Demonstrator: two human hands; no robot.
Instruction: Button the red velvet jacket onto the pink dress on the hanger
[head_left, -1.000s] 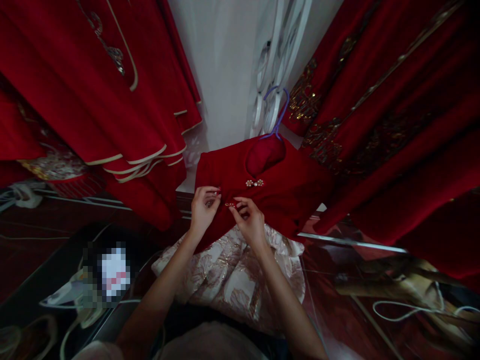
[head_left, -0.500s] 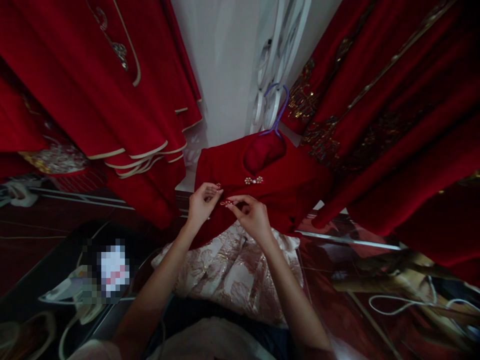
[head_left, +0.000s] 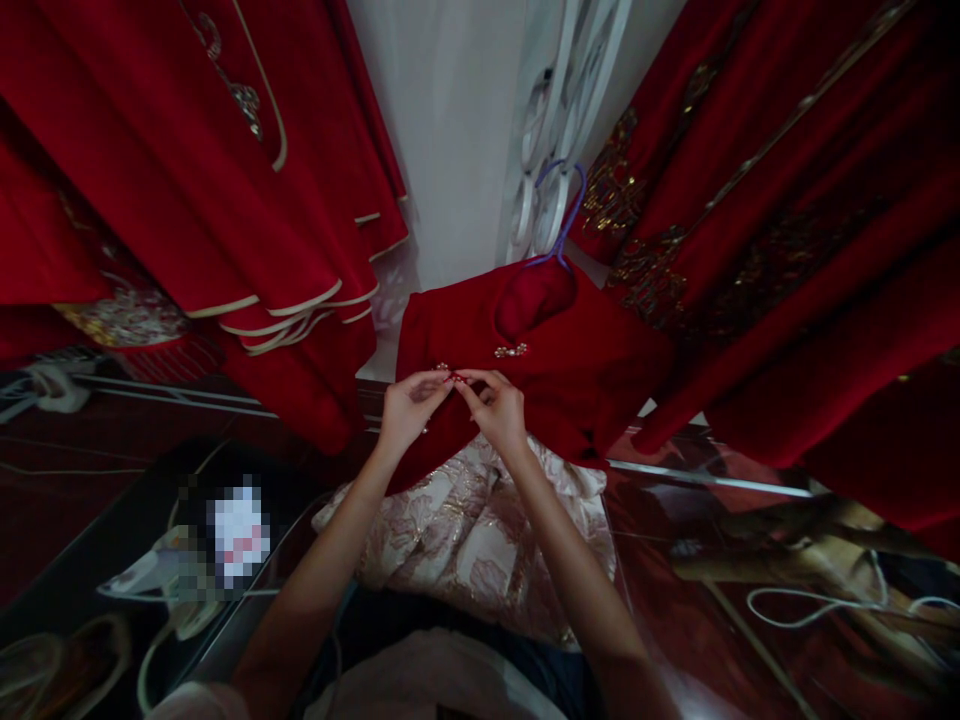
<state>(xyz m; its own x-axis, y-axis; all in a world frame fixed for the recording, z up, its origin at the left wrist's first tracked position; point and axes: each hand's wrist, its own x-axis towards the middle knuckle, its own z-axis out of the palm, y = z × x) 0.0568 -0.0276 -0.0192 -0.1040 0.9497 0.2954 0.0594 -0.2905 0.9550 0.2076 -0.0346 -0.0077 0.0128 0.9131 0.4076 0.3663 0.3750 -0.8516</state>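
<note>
Right hand [head_left: 501,412] had moved to meet left hand [head_left: 405,412], both grips pinching a fastening [head_left: 456,378] (mostly hidden) on the red garment [head_left: 577,380], its parts apparently together.

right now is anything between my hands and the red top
Nothing visible: the left hand and right hand meet at the front of the red top. The patterned cloth lies below, nearer the body, not between.

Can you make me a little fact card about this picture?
Right hand: pinching a small red piece, too tiny to make out
Left hand: meeting the right; hold unclear
Red garment: behind both hands
Ornament: shiny, below the neck opening
Hanger: purple, at the neck opening
Patterned cloth: pale, at the garment's lower edge
</note>
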